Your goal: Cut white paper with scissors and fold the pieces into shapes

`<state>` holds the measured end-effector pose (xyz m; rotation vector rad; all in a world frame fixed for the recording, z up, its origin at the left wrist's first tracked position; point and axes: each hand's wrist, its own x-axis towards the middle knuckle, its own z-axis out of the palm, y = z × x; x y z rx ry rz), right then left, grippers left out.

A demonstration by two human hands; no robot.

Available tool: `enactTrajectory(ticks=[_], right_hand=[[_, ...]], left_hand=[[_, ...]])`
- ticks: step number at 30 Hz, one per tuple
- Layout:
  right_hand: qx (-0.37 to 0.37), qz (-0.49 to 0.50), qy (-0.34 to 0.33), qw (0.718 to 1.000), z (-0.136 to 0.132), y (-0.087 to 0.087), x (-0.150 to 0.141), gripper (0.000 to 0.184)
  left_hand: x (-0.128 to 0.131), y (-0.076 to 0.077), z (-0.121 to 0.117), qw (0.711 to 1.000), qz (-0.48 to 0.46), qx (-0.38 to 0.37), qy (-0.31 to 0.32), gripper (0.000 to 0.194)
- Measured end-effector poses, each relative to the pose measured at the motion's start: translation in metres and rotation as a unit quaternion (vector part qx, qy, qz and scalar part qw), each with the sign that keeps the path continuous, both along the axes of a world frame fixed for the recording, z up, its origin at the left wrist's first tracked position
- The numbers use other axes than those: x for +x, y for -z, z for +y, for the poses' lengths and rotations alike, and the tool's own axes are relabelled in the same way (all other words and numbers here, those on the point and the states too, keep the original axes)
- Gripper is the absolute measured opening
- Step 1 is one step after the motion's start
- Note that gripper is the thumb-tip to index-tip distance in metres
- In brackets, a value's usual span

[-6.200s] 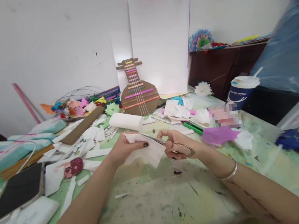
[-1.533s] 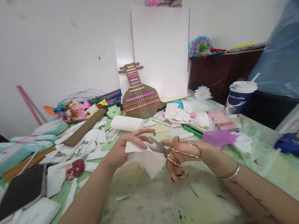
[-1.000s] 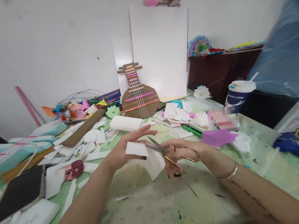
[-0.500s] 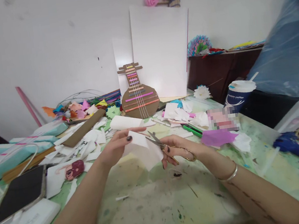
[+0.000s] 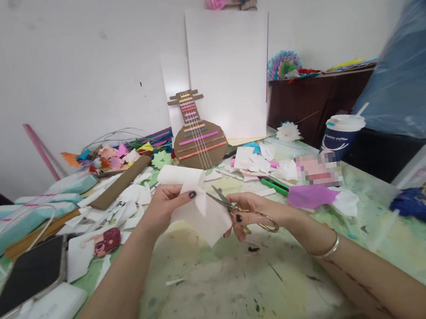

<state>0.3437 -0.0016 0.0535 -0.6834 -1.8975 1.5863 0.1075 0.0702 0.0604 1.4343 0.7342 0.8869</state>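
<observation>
The thumb of the left hand is pressing down on a sheet of white paper, closing the pinch against fingers that are mostly hiding behind it. The fingers of the right hand are curling around the gold handles of a pair of scissors; exactly which fingers are sitting in the loops I cannot tell. The blades are standing apart in a narrow V, pointing up and left toward the paper, but whether the lower one is touching it I cannot tell. The paper is hanging between the two hands above the table, one corner folding over beside the left thumb and the lower corner pointing down.

A silver bracelet is circling the right wrist. Just beyond the left hand, a white paper roll is lying on its side, with white scraps spreading to its left. Past the right hand, a green cutter and purple paper are lying near each other. Farther right, a dark blue cup is standing upright with its straw up. On the left, a phone is resting partly over a white power bank. At the back, a brown cardboard lute is leaning before a tall white board.
</observation>
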Motion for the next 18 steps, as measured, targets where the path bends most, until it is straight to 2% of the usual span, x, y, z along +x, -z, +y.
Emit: enactTrajectory(ticks=[6, 13, 18], right_hand=[[-0.015, 0.029, -0.055, 0.998, -0.0026, 0.0014, 0.0021, 0.051], [0.028, 0.032, -0.036, 0.998, -0.0023, 0.0076, 0.0039, 0.053], [0.041, 0.013, -0.008, 0.999, -0.0041, 0.0073, 0.0005, 0.052]], left_hand=[[-0.0019, -0.0068, -0.0031, 1.0, -0.007, -0.026, -0.004, 0.02], [-0.0025, -0.0084, -0.0048, 0.999, 0.001, -0.027, 0.031, 0.019], [0.0005, -0.0003, -0.0015, 0.998, 0.035, -0.007, 0.047, 0.019]])
